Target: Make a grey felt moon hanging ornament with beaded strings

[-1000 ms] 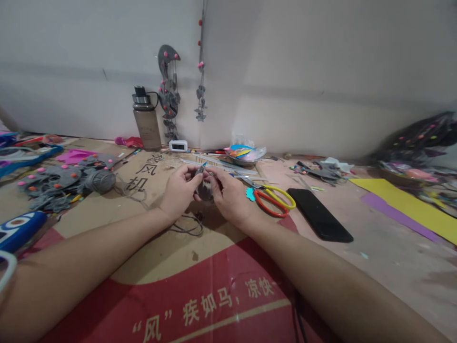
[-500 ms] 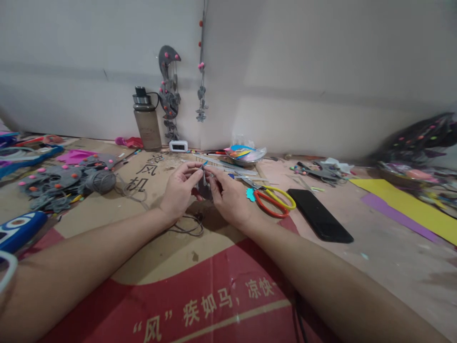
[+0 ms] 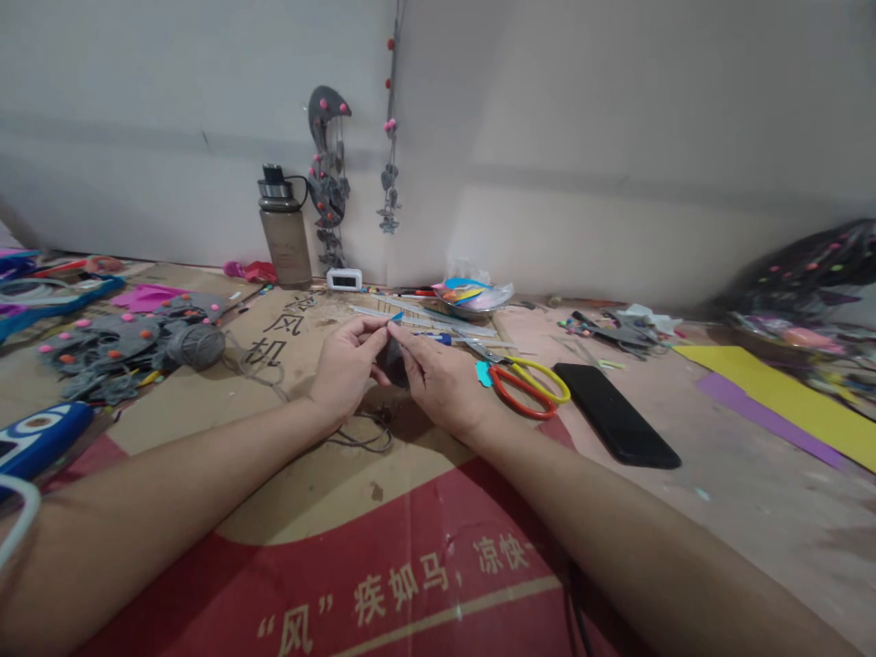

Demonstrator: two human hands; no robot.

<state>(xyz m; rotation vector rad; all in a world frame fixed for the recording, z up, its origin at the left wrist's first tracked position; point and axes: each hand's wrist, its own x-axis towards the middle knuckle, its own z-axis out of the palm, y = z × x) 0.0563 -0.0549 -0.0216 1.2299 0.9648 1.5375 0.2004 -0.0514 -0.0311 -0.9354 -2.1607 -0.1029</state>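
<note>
Both of my hands meet above a flattened cardboard sheet [image 3: 321, 474]. My left hand [image 3: 346, 365] and my right hand [image 3: 442, 381] are closed, pinching a small dark grey felt piece [image 3: 392, 360] between their fingertips. A thin grey thread [image 3: 362, 436] lies looped on the cardboard just under my hands. Most of the felt piece is hidden by my fingers.
Scissors with orange and yellow handles [image 3: 524, 381] and a black phone [image 3: 616, 415] lie right of my hands. A grey yarn ball [image 3: 195, 345] and grey felt shapes with pompoms [image 3: 102, 342] lie left. A bottle [image 3: 284, 233], small clock [image 3: 343, 278] and bowl [image 3: 472, 297] stand by the wall.
My fingertips have drawn closer together over the felt piece and my hands have lowered slightly. The small light part seen above the piece earlier is now covered.
</note>
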